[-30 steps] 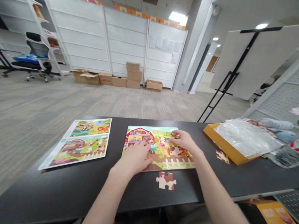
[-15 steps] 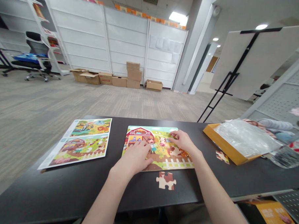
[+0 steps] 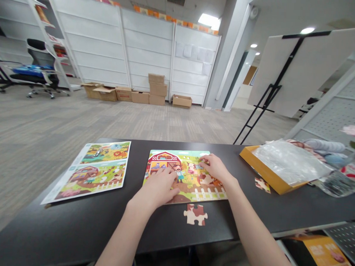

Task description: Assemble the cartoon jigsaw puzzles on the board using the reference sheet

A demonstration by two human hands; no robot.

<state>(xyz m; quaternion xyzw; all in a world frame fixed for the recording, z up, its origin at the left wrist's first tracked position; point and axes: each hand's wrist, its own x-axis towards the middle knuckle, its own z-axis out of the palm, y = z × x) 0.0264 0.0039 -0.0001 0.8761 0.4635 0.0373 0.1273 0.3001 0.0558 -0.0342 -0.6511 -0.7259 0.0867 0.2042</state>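
Observation:
A farm jigsaw puzzle (image 3: 189, 184) with a red barn, a farmer and cows lies flat on the black table. My left hand (image 3: 160, 184) rests on its left part, palm down, with the fingers stretched out and open. Over the upper right part, my right hand (image 3: 213, 166) has its fingers bent and drawn together at the puzzle's surface; what they hold, if anything, is hidden. Just in front of the puzzle lies a loose brown and cream puzzle piece (image 3: 195, 215). Another loose puzzle piece (image 3: 262, 185) is off to the right, beside the yellow box.
At the left lies a printed picture sheet (image 3: 97, 172) with two scenes. A shallow yellow box (image 3: 261, 172) holding clear plastic wrap (image 3: 289, 161) stands at the right, near a clear vase (image 3: 340, 177). Beyond the table are cardboard boxes (image 3: 157, 89) and an easel board (image 3: 303, 72).
The whole view has shifted slightly. Both hands keep nearly the same places on the puzzle, and the loose pieces lie where they were.

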